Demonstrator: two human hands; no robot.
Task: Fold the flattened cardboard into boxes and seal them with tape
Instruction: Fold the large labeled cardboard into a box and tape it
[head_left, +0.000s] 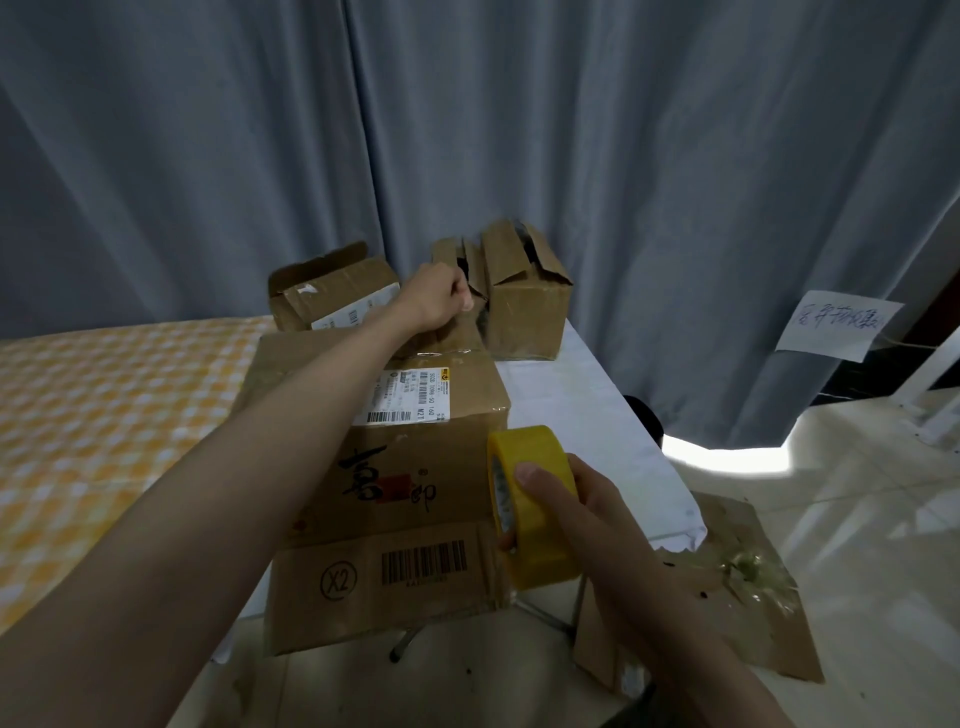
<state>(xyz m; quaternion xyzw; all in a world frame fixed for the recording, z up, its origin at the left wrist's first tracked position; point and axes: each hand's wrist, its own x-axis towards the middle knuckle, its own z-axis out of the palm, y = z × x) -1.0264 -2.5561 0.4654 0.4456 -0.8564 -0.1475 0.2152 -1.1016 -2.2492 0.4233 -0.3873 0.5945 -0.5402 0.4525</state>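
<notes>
A white-covered counter (587, 415) stands before a grey curtain (467, 130), with a yellow-checked bed (104, 405) on its left and pale tiled floor (857, 493) on its right. The large cardboard box (415, 467) lies across the counter, its near flap overhanging the front edge. Behind it sit two smaller boxes: one with a label (332, 296), one with flaps up (524, 296). Flat cardboard (727, 587) lies on the floor to the right of the counter, where open room remains. The left hand (436, 301) is clenched at the large box's far end; what it grasps is unclear. The right hand (561, 499) grasps a yellow tape roll (535, 504) at the box's right edge.
</notes>
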